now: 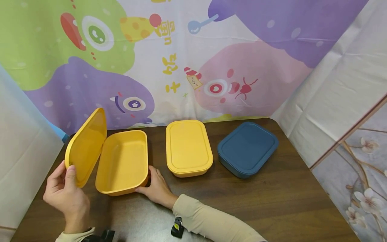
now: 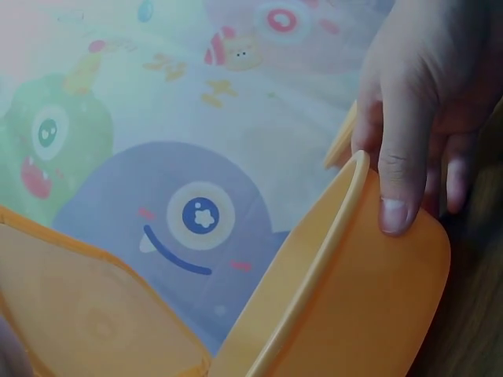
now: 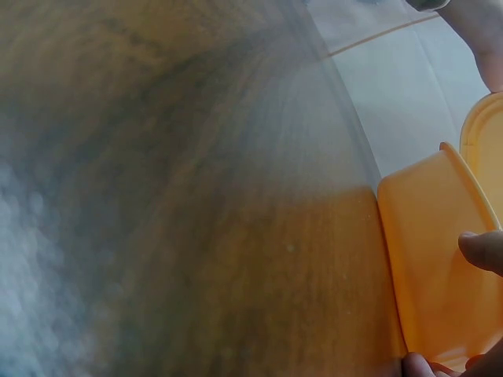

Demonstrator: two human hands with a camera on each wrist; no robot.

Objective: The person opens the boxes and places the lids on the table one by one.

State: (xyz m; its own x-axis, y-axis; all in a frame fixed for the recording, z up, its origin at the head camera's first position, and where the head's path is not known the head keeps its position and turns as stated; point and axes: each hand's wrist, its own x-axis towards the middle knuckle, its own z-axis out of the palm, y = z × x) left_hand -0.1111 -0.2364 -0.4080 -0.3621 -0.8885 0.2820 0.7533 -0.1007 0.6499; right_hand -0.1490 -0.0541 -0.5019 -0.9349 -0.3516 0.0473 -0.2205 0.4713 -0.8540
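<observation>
A yellow food container [image 1: 122, 164] sits at the left of the table, with its hinged lid [image 1: 87, 148] raised on its left side. Its inside is bare. My left hand [image 1: 67, 198] pinches the lid's outer edge between thumb and fingers. At the near right corner of the container, my right hand [image 1: 158, 188] grips the wall. The left wrist view shows the right thumb [image 2: 402, 173] flat against the orange-tinted wall. In the right wrist view, that thumb [image 3: 483, 251] presses the container's side [image 3: 432, 259], fingertips low near its base.
To the right stands a second yellow container [image 1: 188, 146] with its lid on. Beyond it is a dark blue lidded container [image 1: 248, 148], set at an angle. The brown table [image 1: 272, 208] backs onto a cartoon-printed cloth [image 1: 181, 60]. A small black device [image 1: 177, 228] is by the right sleeve.
</observation>
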